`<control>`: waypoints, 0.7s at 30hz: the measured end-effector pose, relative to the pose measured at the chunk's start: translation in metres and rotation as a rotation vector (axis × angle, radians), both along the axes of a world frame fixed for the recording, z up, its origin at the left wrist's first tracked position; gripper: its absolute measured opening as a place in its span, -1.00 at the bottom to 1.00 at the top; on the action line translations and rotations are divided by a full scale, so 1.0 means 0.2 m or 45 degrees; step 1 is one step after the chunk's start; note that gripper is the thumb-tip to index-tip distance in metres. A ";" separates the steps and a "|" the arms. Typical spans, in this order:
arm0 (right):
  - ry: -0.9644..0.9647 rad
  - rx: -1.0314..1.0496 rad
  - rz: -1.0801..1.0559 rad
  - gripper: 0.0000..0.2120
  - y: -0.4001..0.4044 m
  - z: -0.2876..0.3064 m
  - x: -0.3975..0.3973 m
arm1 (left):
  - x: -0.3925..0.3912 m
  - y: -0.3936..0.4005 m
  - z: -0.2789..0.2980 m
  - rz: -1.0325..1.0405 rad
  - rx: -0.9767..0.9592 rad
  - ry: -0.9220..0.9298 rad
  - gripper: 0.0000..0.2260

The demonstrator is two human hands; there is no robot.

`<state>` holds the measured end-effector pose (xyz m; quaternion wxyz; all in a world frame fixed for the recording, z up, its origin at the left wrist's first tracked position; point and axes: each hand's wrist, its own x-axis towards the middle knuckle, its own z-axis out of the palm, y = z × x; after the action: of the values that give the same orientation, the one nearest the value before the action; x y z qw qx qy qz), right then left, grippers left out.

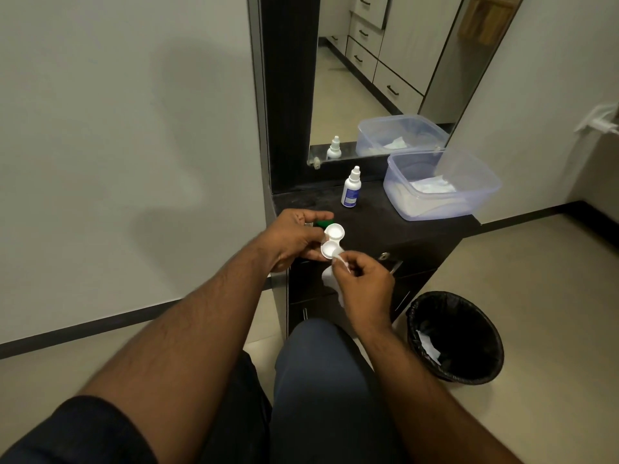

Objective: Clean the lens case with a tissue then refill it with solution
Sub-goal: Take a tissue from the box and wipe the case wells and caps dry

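Lens case point(331, 242) in left grip point(294, 241) — uncapped

No legible text, brand, number or sign appears anywhere. The solution bottle point(351, 188), standing upright on the dark cabinet top point(385, 222), carries a blue-and-white label, but its printing is too small and blurred to read. The bottle's mirror reflection point(334, 148) shows no readable marking either.

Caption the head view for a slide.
Left hand holds open lens case; right hand wipes it with tissue.
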<state>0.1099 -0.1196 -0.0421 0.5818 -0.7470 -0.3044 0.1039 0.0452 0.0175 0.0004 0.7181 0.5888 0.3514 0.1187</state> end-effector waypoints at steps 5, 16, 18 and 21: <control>-0.239 -0.015 0.061 -0.87 -0.02 0.01 0.05 | 0.00 0.00 0.01 0.008 -0.007 0.012 -0.58; -0.930 -0.087 0.336 -0.82 -0.05 0.01 0.11 | 0.01 -0.01 0.02 0.077 0.024 0.038 -0.56; -0.916 -0.103 0.356 -0.81 -0.06 0.01 0.11 | 0.01 -0.02 0.03 0.121 0.058 0.033 -0.59; -0.956 -0.156 0.384 -0.84 -0.05 0.02 0.12 | 0.01 -0.03 0.04 0.130 0.115 0.040 -0.74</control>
<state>0.1334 -0.1291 -0.0378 0.3632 -0.7133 -0.5948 -0.0739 0.0468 0.0112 0.0078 0.6783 0.6037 0.3866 0.1614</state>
